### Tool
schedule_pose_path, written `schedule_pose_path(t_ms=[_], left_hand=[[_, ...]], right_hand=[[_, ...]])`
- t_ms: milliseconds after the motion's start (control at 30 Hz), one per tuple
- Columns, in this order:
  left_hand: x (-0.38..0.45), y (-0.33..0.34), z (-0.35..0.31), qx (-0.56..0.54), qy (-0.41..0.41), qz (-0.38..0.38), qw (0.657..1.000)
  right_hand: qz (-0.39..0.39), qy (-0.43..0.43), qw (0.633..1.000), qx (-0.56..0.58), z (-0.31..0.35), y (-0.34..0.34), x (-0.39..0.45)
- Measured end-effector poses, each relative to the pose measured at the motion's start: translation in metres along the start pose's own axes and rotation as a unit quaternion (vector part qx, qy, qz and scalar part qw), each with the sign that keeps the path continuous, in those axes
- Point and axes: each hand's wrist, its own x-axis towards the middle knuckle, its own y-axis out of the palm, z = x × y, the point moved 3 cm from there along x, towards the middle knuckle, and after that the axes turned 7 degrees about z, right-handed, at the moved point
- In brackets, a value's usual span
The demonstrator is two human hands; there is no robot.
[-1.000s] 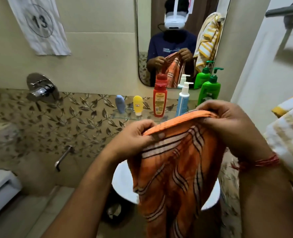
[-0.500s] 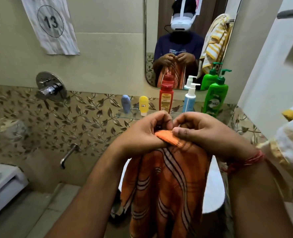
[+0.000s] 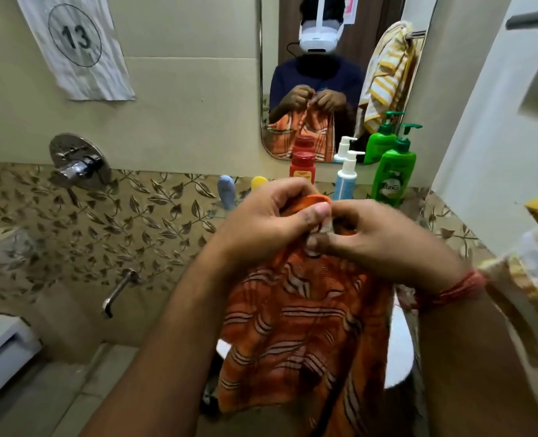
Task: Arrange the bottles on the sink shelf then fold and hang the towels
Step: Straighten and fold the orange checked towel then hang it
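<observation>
Folding step in hand: left hand point(image 3: 271, 222) and right hand point(image 3: 375, 238) pinch the orange towel point(image 3: 305, 323) corners together above the sink point(image 3: 398, 357); bottles stand on the shelf. Next: halve again, then hang.

Both forearms raised from below, converging at chest height. Left hand point(image 3: 261, 222) curled, thumb pressed over bunched orange towel point(image 3: 305, 326); right hand point(image 3: 378, 238) touching it, fingertips pinching the same top edge. Red thread band point(image 3: 457, 288) around right wrist.
</observation>
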Motion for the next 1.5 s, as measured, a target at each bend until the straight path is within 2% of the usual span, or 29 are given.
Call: schedule_pose_path(t_ms=[67, 133, 200, 267, 333, 400, 500, 567, 633, 700, 767, 800, 833, 900, 967, 1067, 1133, 1233, 1300, 1400, 1500], left_hand=[[0.008, -0.004, -0.007, 0.006, 0.024, -0.006, 1.0], [0.005, -0.015, 0.006, 0.041, -0.016, 0.034, 0.998], [-0.008, -0.031, 0.031, 0.09, -0.073, 0.099, 0.988], [-0.018, -0.043, 0.051, 0.074, -0.099, 0.092, 0.988], [-0.017, -0.045, 0.06, 0.003, -0.093, 0.019, 0.995], [-0.009, -0.041, 0.064, -0.109, -0.082, -0.071, 0.988], [0.002, -0.033, 0.054, -0.313, -0.05, -0.156, 0.935], [0.005, -0.035, 0.044, -0.376, -0.035, -0.224, 0.898], [0.004, -0.047, 0.045, -0.35, -0.046, -0.348, 0.869], [-0.001, -0.067, 0.058, -0.262, -0.085, -0.476, 0.835], [-0.01, -0.08, 0.064, -0.182, -0.114, -0.525, 0.824], [-0.011, -0.079, 0.063, -0.165, -0.113, -0.508, 0.838], [-0.009, -0.074, 0.059, -0.158, -0.105, -0.465, 0.865], [0.0, -0.052, 0.045, -0.155, -0.083, -0.331, 0.927], [0.009, -0.028, 0.034, -0.142, -0.054, -0.196, 0.969], [0.019, -0.001, 0.025, -0.119, -0.053, -0.003, 0.991], [0.019, 0.008, 0.024, -0.09, -0.055, 0.062, 0.993], [0.02, 0.006, 0.026, -0.026, -0.042, 0.03, 0.998], [0.021, 0.001, 0.026, 0.007, -0.013, -0.005, 1.0], [0.018, -0.008, 0.024, -0.062, 0.009, -0.081, 0.995], [0.01, -0.031, 0.039, -0.104, -0.009, -0.212, 0.972]], right_hand=[[-0.004, -0.026, 1.0, -0.003, 0.005, 0.006, 0.006], [-0.036, -0.018, 0.999, 0.023, -0.005, -0.004, -0.002], [-0.129, -0.01, 0.989, 0.069, -0.017, -0.023, -0.014], [-0.189, -0.006, 0.978, 0.091, -0.024, -0.036, -0.021], [-0.167, -0.006, 0.982, 0.087, -0.02, -0.033, -0.017], [-0.133, 0.004, 0.987, 0.09, -0.015, -0.024, -0.01], [-0.08, 0.01, 0.992, 0.093, -0.01, -0.013, -0.001], [-0.055, 0.006, 0.993, 0.1, -0.008, -0.01, 0.002], [-0.066, 0.013, 0.994, 0.082, -0.01, -0.012, 0.003], [-0.105, 0.03, 0.994, 0.026, -0.017, -0.02, 0.001], [-0.142, 0.048, 0.989, 0.003, -0.027, -0.028, -0.002], [-0.152, 0.051, 0.987, 0.003, -0.03, -0.031, -0.003], [-0.153, 0.05, 0.987, 0.003, -0.031, -0.032, -0.002], [-0.138, 0.033, 0.99, 0.0, -0.026, -0.027, 0.005], [-0.117, 0.006, 0.993, 0.005, -0.015, -0.019, 0.014], [-0.119, -0.054, 0.991, 0.012, -0.003, -0.01, 0.025], [-0.13, -0.067, 0.989, 0.018, -0.006, -0.008, 0.028], [-0.135, -0.072, 0.987, 0.039, -0.009, -0.009, 0.027], [-0.113, -0.079, 0.986, 0.096, -0.011, -0.008, 0.025], [-0.07, -0.069, 0.985, 0.139, -0.02, -0.008, 0.017], [-0.077, -0.047, 0.98, 0.179, -0.042, -0.011, 0.004]])
